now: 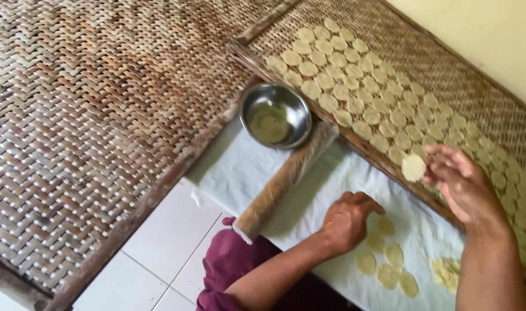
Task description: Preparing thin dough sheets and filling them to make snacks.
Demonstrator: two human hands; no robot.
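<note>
1. Nearest, the left hand (348,222) rests knuckles-up on the white sheet (240,167), fingers curled loosely under; whether anything sits beneath the palm cannot be told.
2. Just beside that hand, on its thumb side and slightly nearer the person, lie several flat pale dough rounds (387,262) on the sheet, close together and not stacked.
3. Past those rounds, further from the left hand, sits a small heap of dough scraps (446,272), below the right forearm.
4. Right hand (462,181) is raised above the sheet's far edge, fingers partly closed, pinching one dough disc (413,167) at its rim between thumb and fingertips; the disc faces the camera and hangs over the nearest edge of the filled woven tray (482,103).
5. On the other side of the left hand, a plastic-wrapped rolling pin (286,181) lies slanted across the sheet, apart from the fingers.
6. Beyond the pin's far end, touching or almost touching it, stands a steel bowl (275,115), with a thin pale film in its bottom.
7. Beyond the right hand, rows of discs (355,80) cover much of the filled tray, edge to edge.
8. Farthest from the left hand, a second woven tray (84,115) lies bare on the white tiled floor (159,242).
</note>
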